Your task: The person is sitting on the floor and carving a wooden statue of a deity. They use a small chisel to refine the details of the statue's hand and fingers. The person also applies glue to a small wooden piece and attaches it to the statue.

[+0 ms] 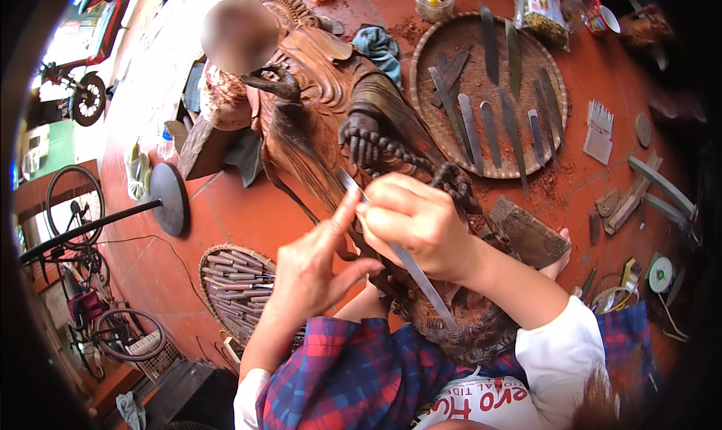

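Observation:
A large carved wooden statue, with robe folds and a string of beads, lies slantwise before me across my lap. My right hand is closed round the middle of a long flat metal file. One end of the file rests against the robe folds beside the carved hand; the other points back toward me. My left hand has its index finger stretched out to the file's far end and its thumb apart. Its remaining fingers are partly hidden.
A round woven tray with several flat blades lies at the far right. At left, a basket holds many tool handles, near a stand's black round base. A wood block sits right of the statue. Bicycles stand far left.

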Demonstrator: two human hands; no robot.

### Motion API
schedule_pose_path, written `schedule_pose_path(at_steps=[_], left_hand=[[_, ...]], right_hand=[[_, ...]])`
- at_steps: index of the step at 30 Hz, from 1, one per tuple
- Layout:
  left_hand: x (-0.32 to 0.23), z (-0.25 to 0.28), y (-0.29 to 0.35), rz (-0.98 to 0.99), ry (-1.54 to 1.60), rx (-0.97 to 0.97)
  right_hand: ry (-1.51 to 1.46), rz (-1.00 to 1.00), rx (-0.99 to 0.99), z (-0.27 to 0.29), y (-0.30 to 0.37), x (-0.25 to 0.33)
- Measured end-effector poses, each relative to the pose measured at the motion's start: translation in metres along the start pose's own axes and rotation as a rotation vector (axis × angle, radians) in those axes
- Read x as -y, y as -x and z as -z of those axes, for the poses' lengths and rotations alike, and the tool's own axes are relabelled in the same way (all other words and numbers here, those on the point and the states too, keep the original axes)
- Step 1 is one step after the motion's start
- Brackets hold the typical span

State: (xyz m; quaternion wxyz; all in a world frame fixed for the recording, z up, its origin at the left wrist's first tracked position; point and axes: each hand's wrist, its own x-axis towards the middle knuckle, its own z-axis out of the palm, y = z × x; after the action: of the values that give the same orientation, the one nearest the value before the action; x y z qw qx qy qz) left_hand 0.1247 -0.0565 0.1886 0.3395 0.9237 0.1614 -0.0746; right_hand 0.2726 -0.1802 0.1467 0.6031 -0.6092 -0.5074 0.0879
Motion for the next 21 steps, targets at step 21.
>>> schedule_pose_path(at_steps=[21], left_hand=[[0.006,-0.003,0.013,-0.087,0.014,0.020]], right_hand=[[0.049,-0.056,0.248,0.021,-0.014,0.018]])
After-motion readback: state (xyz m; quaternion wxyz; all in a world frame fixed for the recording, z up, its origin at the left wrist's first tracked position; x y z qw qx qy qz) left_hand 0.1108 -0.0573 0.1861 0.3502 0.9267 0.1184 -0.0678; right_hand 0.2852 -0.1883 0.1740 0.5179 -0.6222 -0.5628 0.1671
